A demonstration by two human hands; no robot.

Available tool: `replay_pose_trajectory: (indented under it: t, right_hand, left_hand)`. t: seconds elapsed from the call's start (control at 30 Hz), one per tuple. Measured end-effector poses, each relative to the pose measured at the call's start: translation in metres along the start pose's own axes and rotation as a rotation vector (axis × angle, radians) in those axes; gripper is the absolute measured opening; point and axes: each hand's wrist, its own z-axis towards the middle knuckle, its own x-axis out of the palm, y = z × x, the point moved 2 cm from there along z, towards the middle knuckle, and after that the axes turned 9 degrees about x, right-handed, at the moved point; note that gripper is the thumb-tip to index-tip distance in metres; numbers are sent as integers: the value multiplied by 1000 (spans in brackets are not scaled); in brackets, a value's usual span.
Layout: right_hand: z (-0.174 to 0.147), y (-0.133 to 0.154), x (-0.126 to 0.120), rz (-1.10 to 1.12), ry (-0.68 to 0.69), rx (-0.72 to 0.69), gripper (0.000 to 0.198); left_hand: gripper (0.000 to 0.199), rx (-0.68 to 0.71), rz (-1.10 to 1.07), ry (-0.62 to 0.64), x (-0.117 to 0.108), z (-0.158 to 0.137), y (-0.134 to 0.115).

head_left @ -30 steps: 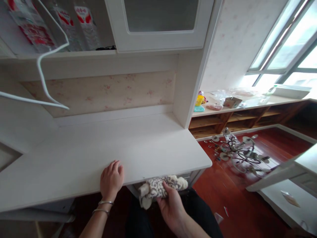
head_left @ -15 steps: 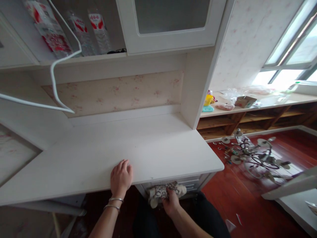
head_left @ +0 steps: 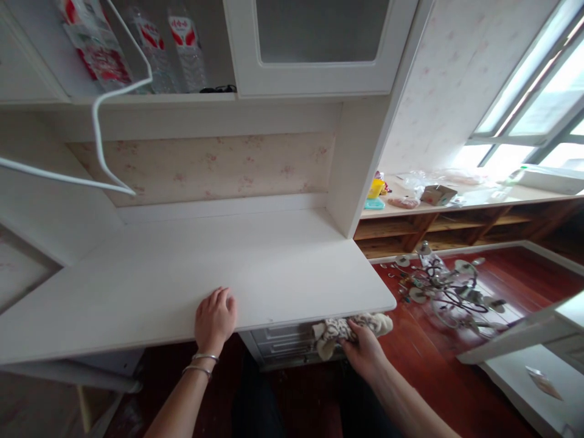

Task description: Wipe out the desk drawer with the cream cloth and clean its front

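The white tabletop (head_left: 191, 267) is bare. Your left hand (head_left: 214, 316) lies flat, fingers wide, at 6 o'clock. Your right hand (head_left: 362, 350) holds the spotted cloth (head_left: 340, 330) under the front edge, wiping; next, slide sideways.

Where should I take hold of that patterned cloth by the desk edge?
Take the patterned cloth at its bunched middle, from below and the front. The right hand already has a grip there; the desk covers it from above, and its loose ends flop.

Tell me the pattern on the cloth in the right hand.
The cloth is cream with dark leopard-like spots, seen in the head view.
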Motion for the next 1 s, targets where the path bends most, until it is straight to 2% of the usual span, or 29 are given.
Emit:
replay_pose_trajectory:
  t: [0.1, 0.2, 0.3, 0.4, 0.53, 0.6, 0.67, 0.73, 0.83, 0.9, 1.0]
  right_hand:
    - [-41, 7, 18, 10, -34, 115, 25]
    - [-75, 6, 35, -47, 10, 185, 29]
    - [-104, 1, 61, -89, 104, 221, 31]
    - [-124, -6, 100, -90, 246, 254, 29]
    - [-123, -19, 162, -12, 415, 247, 25]
    - [-109, -29, 188, 50, 506, 180, 24]
    - [-87, -43, 201, 63, 534, 134, 20]
    - [-64, -60, 198, -46, 463, 169, 13]
    - [-42, -78, 170, -329, 337, 300, 3]
    - [-46, -76, 149, -406, 330, 348, 4]
    - [-80, -54, 126, -427, 395, 352, 20]
  left_hand:
    - [36, 6, 2, -4, 0, -1, 0]
    - [36, 0, -7, -11, 0, -2, 0]
    - [36, -3, -21, -17, 0, -3, 0]
    - [36, 5, -41, -38, -1, -4, 1]
    - [35, 5, -51, -31, -1, -3, 2]
    - [35, 7, -47, -20, -1, -3, 2]
    - [35, 4, -41, -17, -1, -2, 2]
    - [35, -3, -34, -18, -2, -2, 2]
    - [35, -2, -31, -27, -4, -2, 1]
    - [34, 8, -43, -31, -6, -2, 1]
    - [35, 0, -53, -23, -6, -1, 1]
